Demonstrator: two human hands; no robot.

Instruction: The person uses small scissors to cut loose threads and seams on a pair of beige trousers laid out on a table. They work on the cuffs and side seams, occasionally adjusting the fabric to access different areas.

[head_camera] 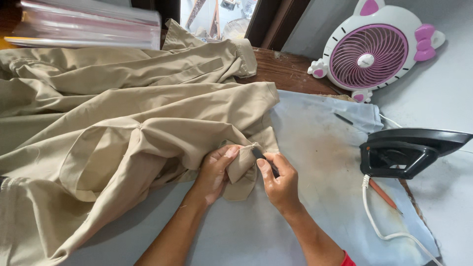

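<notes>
1. A large khaki garment is spread in loose folds over the left and middle of a pale blue padded cloth that covers the work surface.
2. A small flap of the garment, near its lower edge, is pinched by the left hand; the fingers are curled closed around the fabric, with the thumb pressed on top.
3. A small dark tool, thin and apparently a seam ripper or snips, is held in the right hand. The fingers are closed tightly on its handle, and its tip is set against the seam edge of the pinched flap.
4. The stage of the work is judged to be early or middle: only one short stretch of seam is being picked at, a few loose threads are seen at that edge, and the rest of the garment lies bunched and unsmoothed.
5. A black iron is parked at the right, apart from the garment, with its white cord trailing down; pressing does not appear to have begun.
6. An orange pencil lies beside the iron, and a white and pink cat-shaped fan stands behind it.
7. A stack of clear plastic-wrapped packs is seen at the top left.
</notes>
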